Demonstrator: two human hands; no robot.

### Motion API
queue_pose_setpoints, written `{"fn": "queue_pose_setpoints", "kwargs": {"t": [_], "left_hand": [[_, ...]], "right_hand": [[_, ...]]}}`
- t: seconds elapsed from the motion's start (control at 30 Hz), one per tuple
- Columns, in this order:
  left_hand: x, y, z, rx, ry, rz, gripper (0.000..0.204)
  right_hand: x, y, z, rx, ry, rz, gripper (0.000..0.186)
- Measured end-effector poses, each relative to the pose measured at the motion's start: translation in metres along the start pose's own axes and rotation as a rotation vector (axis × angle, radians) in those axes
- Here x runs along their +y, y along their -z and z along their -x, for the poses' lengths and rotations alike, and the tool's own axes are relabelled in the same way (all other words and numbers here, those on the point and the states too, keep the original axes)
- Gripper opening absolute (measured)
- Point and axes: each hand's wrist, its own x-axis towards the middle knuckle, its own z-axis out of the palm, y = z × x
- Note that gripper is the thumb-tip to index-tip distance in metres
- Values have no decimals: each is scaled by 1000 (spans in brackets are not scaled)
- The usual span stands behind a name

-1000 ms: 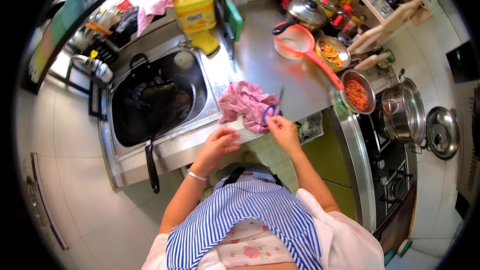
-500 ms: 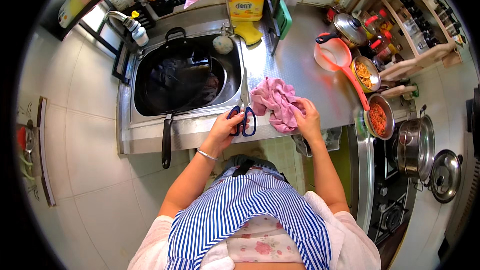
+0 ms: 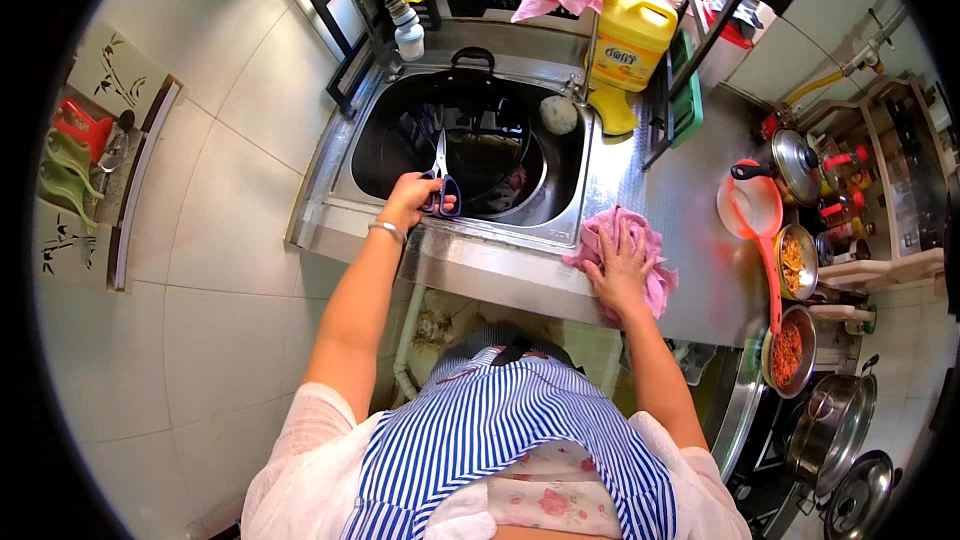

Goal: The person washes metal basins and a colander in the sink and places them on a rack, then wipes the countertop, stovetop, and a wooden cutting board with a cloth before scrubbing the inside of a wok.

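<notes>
- Broadly, the steel counter (image 3: 705,240) gives the cloth firm backing; steady pressure along its front edge should work better than short dabs.
- The sink (image 3: 562,180) lies just left of the cloth, so strokes drawn toward it would probably carry moisture off the counter.
- Inside it sits a black pan (image 3: 482,130), its long handle jutting over the front edge beside the left wrist; the forearm is best held clear of it.
- The pink cloth (image 3: 659,278) lies bunched on the counter's front edge, right of the sink; spreading its folds would likely give more contact.
- The right hand (image 3: 620,272) is flat on it, fingers spread, a good posture for even pressure.
- The left hand (image 3: 412,198) grips the scissors (image 3: 441,156) by their blue handles, blades pointing away over the pan; that direction seems safest while the other hand works.
</notes>
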Motion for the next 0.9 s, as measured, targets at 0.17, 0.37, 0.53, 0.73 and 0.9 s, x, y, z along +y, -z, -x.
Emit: {"fn": "queue_pose_setpoints", "kwargs": {"t": [0.17, 0.37, 0.53, 0.73, 0.9], "left_hand": [[20, 36, -53, 12, 232, -258, 14], [28, 49, -94, -62, 261, -178, 8], [16, 58, -116, -280, 316, -138, 17], [20, 64, -92, -432, 294, 55, 17], [26, 76, -68, -491, 212, 194, 13]], "right_hand": [[-8, 1, -1, 44, -37, 26, 63], [-7, 0, -3, 80, -86, 28, 63], [-14, 2, -5, 64, -145, 14, 63], [-15, -3, -6, 143, -157, 19, 53], [-12, -17, -14, 298, -153, 62, 41]]}}
